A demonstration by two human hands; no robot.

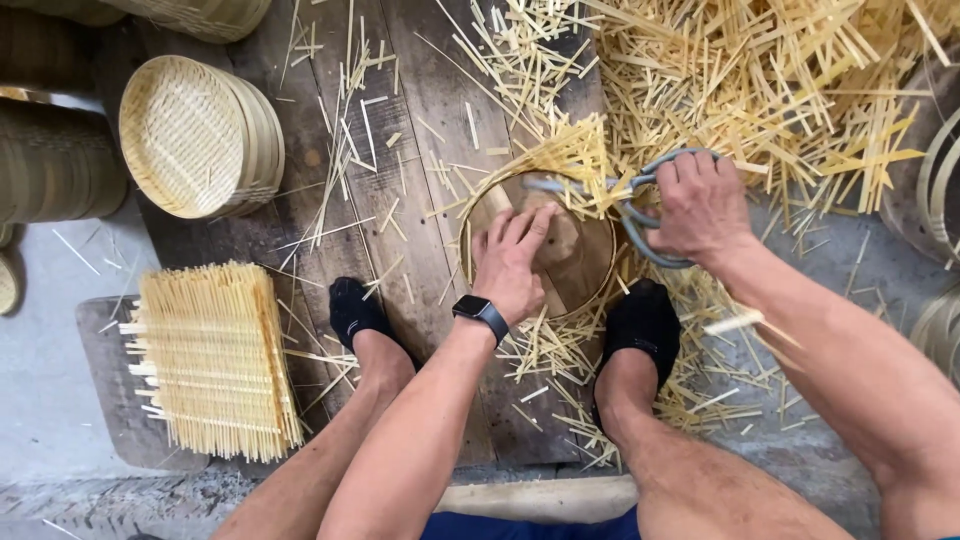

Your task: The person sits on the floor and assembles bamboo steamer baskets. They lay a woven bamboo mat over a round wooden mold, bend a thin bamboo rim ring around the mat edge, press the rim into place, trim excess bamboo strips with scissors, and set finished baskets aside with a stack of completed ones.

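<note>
A round bamboo basket (560,262) sits on the wooden platform (420,150) between the person's feet. The left hand (512,262) presses flat inside it, fingers spread. Just right of the basket, the right hand (700,208) grips grey shears (625,205), blades over its rim. Left of the basket lie woven mats (215,360).

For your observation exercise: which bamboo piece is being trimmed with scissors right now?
The round hoop-framed piece between the feet: left hand presses it, right hand holds scissors; others lie untouched.
</note>
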